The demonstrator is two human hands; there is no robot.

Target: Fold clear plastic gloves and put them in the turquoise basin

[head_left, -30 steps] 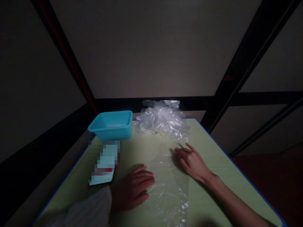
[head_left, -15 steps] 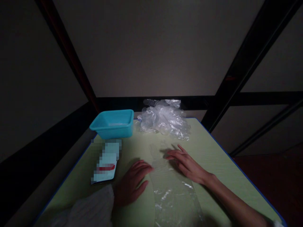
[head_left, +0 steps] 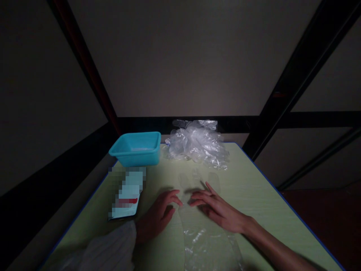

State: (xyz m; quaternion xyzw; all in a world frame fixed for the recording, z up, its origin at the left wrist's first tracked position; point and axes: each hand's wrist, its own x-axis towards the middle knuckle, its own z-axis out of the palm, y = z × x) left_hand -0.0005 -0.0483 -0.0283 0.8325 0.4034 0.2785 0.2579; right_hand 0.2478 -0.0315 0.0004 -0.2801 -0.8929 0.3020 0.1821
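Note:
A clear disposable plastic glove (head_left: 203, 241) lies flat on the table, its finger ends pointing to the far side and its wide part toward me. My left hand (head_left: 160, 214) is at the glove's left edge, fingers bent and apart, with the fingertips at the film. Over the glove's finger area is my right hand (head_left: 218, 209), its fingers spread and palm down. Neither hand grips anything. Whether the right fingertips press on the film or hover just above it, I cannot tell.
A heap of crumpled clear plastic gloves (head_left: 197, 145) sits at the table's far edge. To its left stands a turquoise plastic basin (head_left: 135, 152). A phone (head_left: 129, 194) with a lit, pixelated screen lies in front of the basin. The pale green table (head_left: 270, 222) has a blue rim.
My right hand has slid left and slightly toward me across the glove, uncovering more of its finger ends. My left hand has barely shifted, its fingers curling a little more.

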